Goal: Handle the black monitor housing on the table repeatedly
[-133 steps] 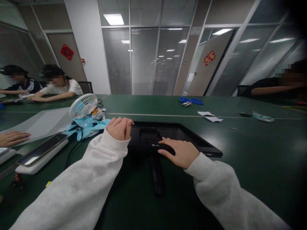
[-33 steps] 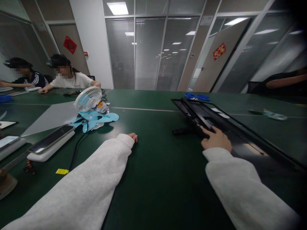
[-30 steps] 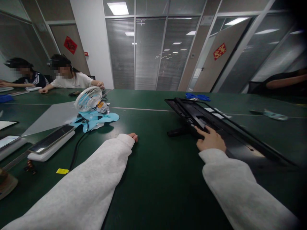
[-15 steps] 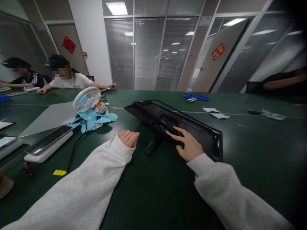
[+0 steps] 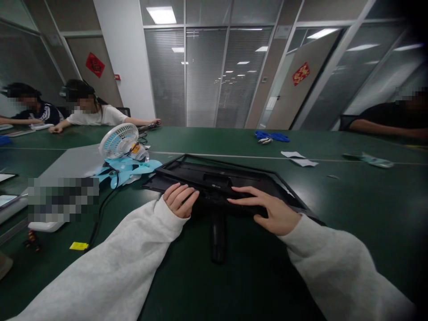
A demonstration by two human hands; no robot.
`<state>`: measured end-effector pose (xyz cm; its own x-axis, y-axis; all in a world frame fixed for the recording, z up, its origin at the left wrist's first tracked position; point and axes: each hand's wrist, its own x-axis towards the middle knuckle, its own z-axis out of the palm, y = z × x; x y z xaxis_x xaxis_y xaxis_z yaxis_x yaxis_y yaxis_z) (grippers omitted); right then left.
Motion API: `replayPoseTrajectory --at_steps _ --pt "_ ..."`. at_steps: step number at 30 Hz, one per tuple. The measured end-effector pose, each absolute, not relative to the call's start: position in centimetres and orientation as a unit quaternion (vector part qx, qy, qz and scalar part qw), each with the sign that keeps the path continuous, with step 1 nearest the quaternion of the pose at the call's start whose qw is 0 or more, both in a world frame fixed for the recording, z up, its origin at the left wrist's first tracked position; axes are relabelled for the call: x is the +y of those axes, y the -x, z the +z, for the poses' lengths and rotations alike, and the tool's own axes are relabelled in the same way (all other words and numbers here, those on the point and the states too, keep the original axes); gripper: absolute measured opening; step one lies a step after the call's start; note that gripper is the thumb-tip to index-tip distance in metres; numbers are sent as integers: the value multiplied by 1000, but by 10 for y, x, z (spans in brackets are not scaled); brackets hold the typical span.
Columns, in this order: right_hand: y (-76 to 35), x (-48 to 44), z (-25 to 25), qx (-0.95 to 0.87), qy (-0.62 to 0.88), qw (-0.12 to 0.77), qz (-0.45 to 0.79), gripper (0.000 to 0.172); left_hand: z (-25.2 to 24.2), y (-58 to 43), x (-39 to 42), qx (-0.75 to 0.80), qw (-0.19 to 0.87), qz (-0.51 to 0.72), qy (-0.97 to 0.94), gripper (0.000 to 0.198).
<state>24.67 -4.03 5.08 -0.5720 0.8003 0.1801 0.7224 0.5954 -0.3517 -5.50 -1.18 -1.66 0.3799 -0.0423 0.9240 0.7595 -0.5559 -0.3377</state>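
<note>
Since half a second ago, we have swung the black LG monitor [image 5: 219, 179] round, so that its stand [image 5: 218, 236], which slanted off to our left, now points straight back at us. Our left hand [image 5: 180, 199] has also come up to the monitor's near edge. The monitor lies across the tabletop [image 5: 187, 276] in front of us, its long side running from left to right.

Our left fingers are bent and pressed together at that edge, left of the stand; we cannot tell whether they pinch it. Our right hand [image 5: 274, 209] is right of the stand, its fingers spread, the index and middle stretched out over the near edge beside the logo, the thumb lower and apart from them.

Just beyond the monitor's left corner we have a light-blue petal-shaped piece [image 5: 143, 166], with a white fan [image 5: 119, 141] behind it. A black cable [image 5: 100, 214] runs from there toward us, ending near a yellow tag [image 5: 79, 245]. Farther off, past the monitor, we see blue gloves [image 5: 272, 136] and, nearer on the right, white papers [image 5: 302, 161].
</note>
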Motion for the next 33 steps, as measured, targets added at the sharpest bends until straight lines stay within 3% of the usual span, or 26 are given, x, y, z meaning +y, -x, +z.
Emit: replayPoseTrajectory --at_steps 5,8,15,20,33 --pt "-261 -29 65 -890 372 155 216 51 -15 52 -9 -217 386 -512 736 27" --pt "-256 -23 71 -893 365 128 229 61 -14 52 -8 -209 388 -498 747 24" --pt "-217 -32 41 -823 544 161 -29 60 -10 54 -5 -221 377 -444 782 24" --pt "-211 -40 33 -805 546 147 -181 58 -10 54 -5 -237 372 -418 794 21" --pt "-221 -41 33 -780 545 181 -248 52 -12 52 -13 -233 433 -415 765 29"
